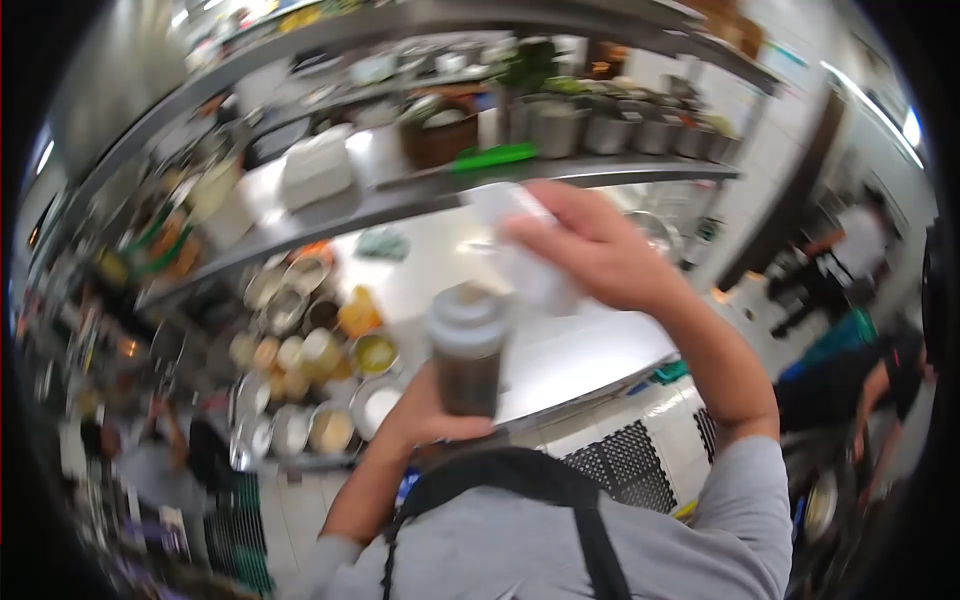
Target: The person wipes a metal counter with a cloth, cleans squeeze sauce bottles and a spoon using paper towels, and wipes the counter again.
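Note:
My left hand (430, 408) is wrapped round the lower part of a dark-filled bottle (470, 360) with a pale, translucent lid, held upright near my chest. Up and to the right of the bottle, my right hand (590, 245) pinches a white sheet, perhaps paper or cloth (535, 265), which is blurred and hangs from the fingers. The sheet's lower end is close to the bottle's top; whether they touch I cannot tell. Behind both is the shiny steel counter (590, 355).
Several bowls and tubs, one with yellow-green contents (375, 353), crowd the counter's left. A steel shelf (420, 195) above carries metal containers (560, 130), a green object (495, 157) and white boxes (318, 168). Other people stand at the right (855, 240) and lower left (160, 465).

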The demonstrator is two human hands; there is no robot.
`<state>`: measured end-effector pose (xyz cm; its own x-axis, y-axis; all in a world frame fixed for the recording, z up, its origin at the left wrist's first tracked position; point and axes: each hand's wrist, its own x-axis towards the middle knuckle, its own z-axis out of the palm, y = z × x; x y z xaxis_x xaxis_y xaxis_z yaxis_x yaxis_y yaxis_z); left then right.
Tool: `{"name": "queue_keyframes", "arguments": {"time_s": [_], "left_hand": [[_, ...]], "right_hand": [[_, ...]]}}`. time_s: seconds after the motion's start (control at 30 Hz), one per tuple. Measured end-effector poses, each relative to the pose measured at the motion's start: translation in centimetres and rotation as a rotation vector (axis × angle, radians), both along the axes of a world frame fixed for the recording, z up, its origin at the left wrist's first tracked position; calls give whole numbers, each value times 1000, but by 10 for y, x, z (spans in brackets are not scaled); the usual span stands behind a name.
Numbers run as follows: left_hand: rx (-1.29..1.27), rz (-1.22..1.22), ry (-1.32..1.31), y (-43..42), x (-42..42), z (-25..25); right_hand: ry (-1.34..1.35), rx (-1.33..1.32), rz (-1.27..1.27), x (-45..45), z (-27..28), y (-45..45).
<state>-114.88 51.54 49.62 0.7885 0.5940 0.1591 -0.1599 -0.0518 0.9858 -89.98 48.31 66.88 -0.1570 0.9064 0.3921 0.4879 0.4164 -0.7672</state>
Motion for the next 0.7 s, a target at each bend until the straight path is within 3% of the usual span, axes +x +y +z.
{"name": "queue_keyframes", "arguments": {"time_s": [0.07,0.1,0.17,0.2,0.3,0.4,0.53,0.7], "left_hand": [[-6,-21,-40,-2,-2,20],[29,3,-50,0,-2,24],[57,31,-50,1,-2,23],[49,40,-39,2,-2,17],[43,153,-1,6,0,9],[71,307,17,11,3,-1],[78,414,67,12,1,-1],[170,467,83,15,2,0]], "right_hand": [[-47,-96,161,-1,-15,-1],[-162,143,295,-10,-29,1],[188,-19,345,-40,-42,-8],[318,-113,324,-46,-45,-12],[265,14,83,-53,-65,-3],[-76,394,-132,-58,-75,4],[-81,640,-337,-70,-93,11],[134,521,-300,-66,-90,18]]}}
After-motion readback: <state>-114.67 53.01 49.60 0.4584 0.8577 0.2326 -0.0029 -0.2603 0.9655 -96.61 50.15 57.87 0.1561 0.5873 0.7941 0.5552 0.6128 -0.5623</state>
